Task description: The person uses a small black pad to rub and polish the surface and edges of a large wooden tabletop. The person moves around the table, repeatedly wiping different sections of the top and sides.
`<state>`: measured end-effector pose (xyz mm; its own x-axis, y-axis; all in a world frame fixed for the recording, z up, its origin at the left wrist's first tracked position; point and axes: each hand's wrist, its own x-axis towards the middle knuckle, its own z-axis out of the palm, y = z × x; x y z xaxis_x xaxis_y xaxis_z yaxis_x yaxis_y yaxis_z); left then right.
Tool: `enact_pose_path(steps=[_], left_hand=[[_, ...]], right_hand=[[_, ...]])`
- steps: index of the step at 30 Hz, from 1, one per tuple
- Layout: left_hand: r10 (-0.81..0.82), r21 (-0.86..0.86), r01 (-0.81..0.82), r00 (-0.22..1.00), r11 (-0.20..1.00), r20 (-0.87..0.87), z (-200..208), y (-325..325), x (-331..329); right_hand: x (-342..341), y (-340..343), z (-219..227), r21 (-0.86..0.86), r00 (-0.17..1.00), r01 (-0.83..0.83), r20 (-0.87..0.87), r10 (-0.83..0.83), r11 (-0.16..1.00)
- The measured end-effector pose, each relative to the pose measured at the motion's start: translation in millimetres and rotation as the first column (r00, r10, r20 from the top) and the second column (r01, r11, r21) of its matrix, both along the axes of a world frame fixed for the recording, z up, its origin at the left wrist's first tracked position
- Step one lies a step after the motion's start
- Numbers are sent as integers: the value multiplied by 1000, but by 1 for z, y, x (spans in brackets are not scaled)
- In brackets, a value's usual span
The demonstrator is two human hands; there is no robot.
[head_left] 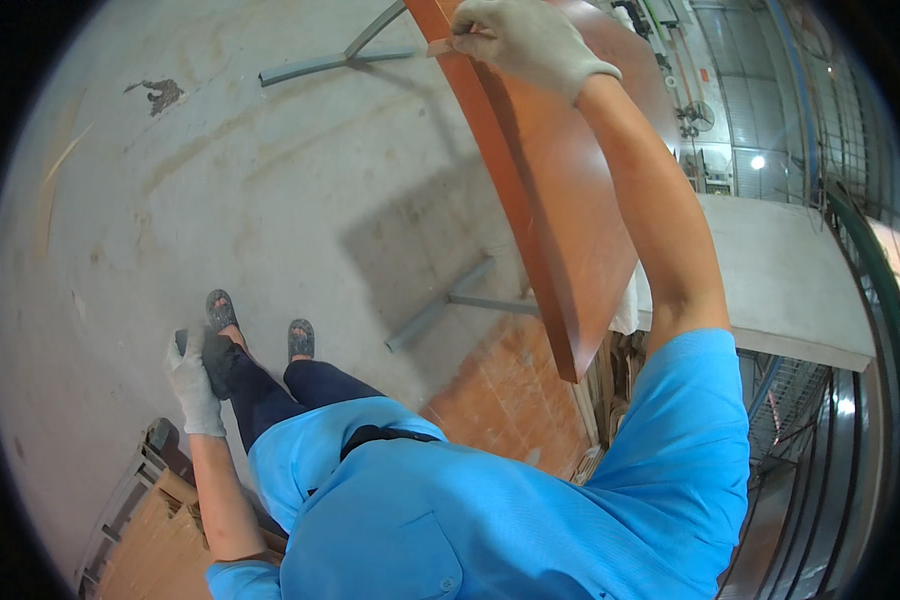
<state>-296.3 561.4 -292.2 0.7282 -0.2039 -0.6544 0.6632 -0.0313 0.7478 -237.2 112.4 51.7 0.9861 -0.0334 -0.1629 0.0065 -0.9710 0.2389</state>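
I start with the biggest thing under my hands: the grey concrete floor (270,200), stained and scuffed, spreading away below and ahead of both gloves. Standing on it, just under my right hand (530,40), is the reddish-brown wooden panel (560,200), a long flat board propped on a grey metal stand (450,300) whose feet show below it and again beyond its far end. The panel runs from my right hand down toward my right hip, its narrow edge facing left.

My right hand, in a grey knit glove, is closed over the panel's upper edge at arm's reach, and a thin pale strip (440,47) pokes out from under the fingers along that edge; I cannot tell whether it is edge tape or a small tool. My left hand (195,380), also gloved, hangs low beside my left thigh, well apart from the right, wrapped around a small dark object (210,362) whose kind I cannot make out.

To do this step well, I judge that the right hand should stay flat on the edge and press evenly, following the line of the board rather than twisting off it, since the panel is only propped and could shift. The stacked boards (150,530) lie just behind my left hand, and another orange-brown sheet (500,400) lies on the floor below the panel.
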Motion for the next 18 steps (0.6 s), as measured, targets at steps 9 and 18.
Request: enact_pose_path(steps=[9, 18], left_hand=[[106, 2, -106, 994, 994, 22, -5, -4, -52], [126, 13, -127, 990, 992, 61, -1, -7, -53]], right_hand=[[-11, -4, -9, -164, 995, -50, -95, 35, 985], [-41, 11, -2, -197, 985, -8, -172, -27, 980]])
